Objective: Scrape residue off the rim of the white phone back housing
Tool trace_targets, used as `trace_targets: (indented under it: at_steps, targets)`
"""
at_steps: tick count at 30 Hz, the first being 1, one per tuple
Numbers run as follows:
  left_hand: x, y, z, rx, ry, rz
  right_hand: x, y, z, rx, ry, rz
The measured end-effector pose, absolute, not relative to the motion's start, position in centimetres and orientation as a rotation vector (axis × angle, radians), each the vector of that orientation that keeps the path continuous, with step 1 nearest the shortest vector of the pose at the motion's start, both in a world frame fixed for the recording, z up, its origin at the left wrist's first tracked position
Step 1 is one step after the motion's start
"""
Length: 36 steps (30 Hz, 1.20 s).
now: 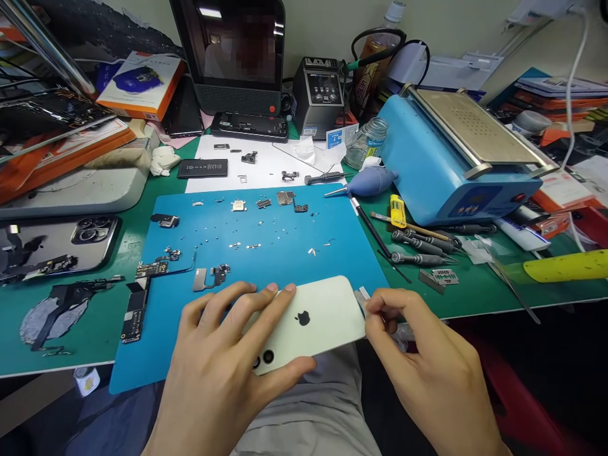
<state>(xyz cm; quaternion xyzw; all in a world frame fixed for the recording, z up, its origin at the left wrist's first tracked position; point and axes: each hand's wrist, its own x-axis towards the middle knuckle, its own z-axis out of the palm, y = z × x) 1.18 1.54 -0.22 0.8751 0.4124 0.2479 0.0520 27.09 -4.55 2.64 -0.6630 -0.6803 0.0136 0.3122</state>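
A white phone (327,316) with a dark apple logo lies back side up over the front edge of the blue mat. Wrapped around its left end is my left hand (228,348), thumb along the near edge and fingers across the back, partly covering the camera lenses (268,356). At the phone's right end my right hand (418,354) is closed in a pinch. A small pale piece (363,293) shows beside those fingertips; what exactly they grip is hidden. Beyond the phone, small metal parts and a flex cable piece (212,277) lie on the blue mat (161,354).
Logic board (134,313) and dark phone back (95,244) lie left. A battery (202,168) is farther back. Blue heating machine (422,164), air blower (370,182), screwdrivers (418,259), blades (445,277) and tweezers (513,285) occupy the right. A monitor (232,57) stands behind.
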Motion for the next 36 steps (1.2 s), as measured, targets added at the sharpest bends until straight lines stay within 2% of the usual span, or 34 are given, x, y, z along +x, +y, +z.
trace_targets:
  at_steps: [9,14,20,36]
  targets:
    - [1.5,1.6,-0.3,2.661,1.233,0.747,27.0,-4.1,2.8,-1.773,-1.796,0.025]
    - [2.0,1.1,-0.3,2.536,1.321,0.794,27.7,-4.6,3.5,-1.787,-1.854,0.151]
    - [1.7,1.1,-0.2,2.595,1.279,0.752,27.2,-4.8,3.5,-1.797,-1.831,0.050]
    - [1.3,1.6,-0.1,2.656,1.229,0.710,26.6,-5.3,2.8,-1.805,-1.785,0.059]
